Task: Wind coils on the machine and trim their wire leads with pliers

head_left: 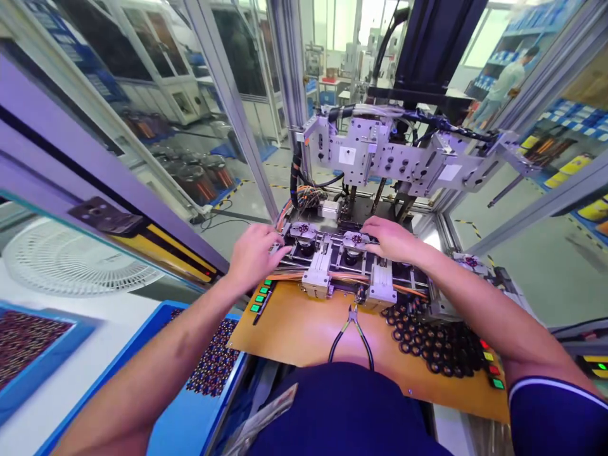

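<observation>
My left hand (256,253) is beside the left end of a metal fixture (297,231), its thumb stretched toward it and apart from the bent fingers. A small round part with dark reddish spokes (304,228) sits on top of that fixture. My right hand (392,239) has its fingers and thumb around the right end of a second metal fixture (349,239). Another spoked round part (356,239) lies on this one. Diagonal cutters (352,315) with black-and-yellow handles rest on the tan panel (294,323) in front of me, jaws pointing away.
Many black ring-shaped parts (427,342) are heaped on the panel at right. Green buttons (259,299) line its left side. A metal machine head (399,155) hangs above the fixtures. A blue tray (175,418) of small parts and a white fan (80,259) are at left.
</observation>
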{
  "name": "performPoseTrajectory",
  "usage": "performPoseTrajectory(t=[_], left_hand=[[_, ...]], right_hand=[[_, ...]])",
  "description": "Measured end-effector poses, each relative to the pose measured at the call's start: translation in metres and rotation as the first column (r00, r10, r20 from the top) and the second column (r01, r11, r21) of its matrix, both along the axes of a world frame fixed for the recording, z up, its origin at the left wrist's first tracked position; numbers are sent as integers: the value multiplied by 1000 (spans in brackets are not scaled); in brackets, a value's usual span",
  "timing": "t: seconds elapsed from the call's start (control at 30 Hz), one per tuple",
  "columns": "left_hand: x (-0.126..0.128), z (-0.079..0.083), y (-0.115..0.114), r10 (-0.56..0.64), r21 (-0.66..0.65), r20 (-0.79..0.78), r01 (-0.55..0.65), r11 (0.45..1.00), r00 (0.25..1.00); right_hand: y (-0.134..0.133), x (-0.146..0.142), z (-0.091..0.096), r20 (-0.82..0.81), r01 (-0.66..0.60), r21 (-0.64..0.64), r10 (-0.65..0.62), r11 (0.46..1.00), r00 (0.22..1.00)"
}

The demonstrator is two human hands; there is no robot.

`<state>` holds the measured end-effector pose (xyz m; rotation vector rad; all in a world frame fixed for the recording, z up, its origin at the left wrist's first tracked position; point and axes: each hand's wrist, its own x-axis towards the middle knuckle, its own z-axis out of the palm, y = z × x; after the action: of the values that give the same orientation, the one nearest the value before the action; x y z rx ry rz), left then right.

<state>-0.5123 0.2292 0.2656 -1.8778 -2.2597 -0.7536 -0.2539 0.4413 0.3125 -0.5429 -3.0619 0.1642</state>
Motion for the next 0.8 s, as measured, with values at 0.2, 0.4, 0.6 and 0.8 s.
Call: performPoseTrajectory(t=[0.2, 0.4, 0.6, 0.8], left_hand=[[-29, -5, 70, -128, -137, -81, 116, 984, 988], [-37, -18, 88, -199, -257, -77, 173, 951, 977], [-43, -16, 100, -273, -386, -47, 235, 892, 961], [-33, 21, 95, -238, -285, 15, 232, 930, 971]], right_hand=[[16, -36, -21, 183, -36, -11, 38, 999, 982], [22, -36, -25, 219, -45, -60, 57, 997, 974], [17, -35, -30, 191, -27, -131, 52, 991, 980], [14, -36, -2, 52, -42, -194, 53, 980, 997]])
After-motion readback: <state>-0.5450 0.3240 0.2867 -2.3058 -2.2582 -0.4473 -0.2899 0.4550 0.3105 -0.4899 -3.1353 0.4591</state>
